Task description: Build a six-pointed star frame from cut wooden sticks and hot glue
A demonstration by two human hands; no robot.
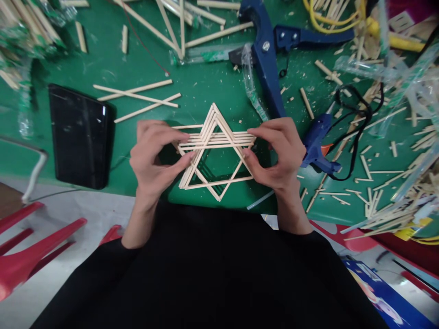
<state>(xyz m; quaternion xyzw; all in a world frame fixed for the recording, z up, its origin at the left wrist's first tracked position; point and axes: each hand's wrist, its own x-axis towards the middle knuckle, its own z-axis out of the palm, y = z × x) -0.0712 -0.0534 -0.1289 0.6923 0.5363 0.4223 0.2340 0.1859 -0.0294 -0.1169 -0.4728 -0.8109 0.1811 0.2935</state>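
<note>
Between my two hands is a six-pointed star frame (210,183) built of stacked thin wooden sticks, one point toward me and one away. My left hand (154,153) pinches its left side between thumb and fingers. On the opposite side, my right hand (276,153) grips the frame the same way, thumb near the inner crossing. Whether the frame rests on the green table (144,68) or is slightly raised, I cannot tell. Several loose sticks (137,95) lie crossed beyond my left hand.
A black tablet-like slab (80,137) lies at left. A blue pipe cutter (267,59) sits behind the star, and a blue glue gun (317,144) with a black cord is at right. Cut stick scraps (373,201) and plastic wrappers cover the right side. Red stools (41,256) stand below left.
</note>
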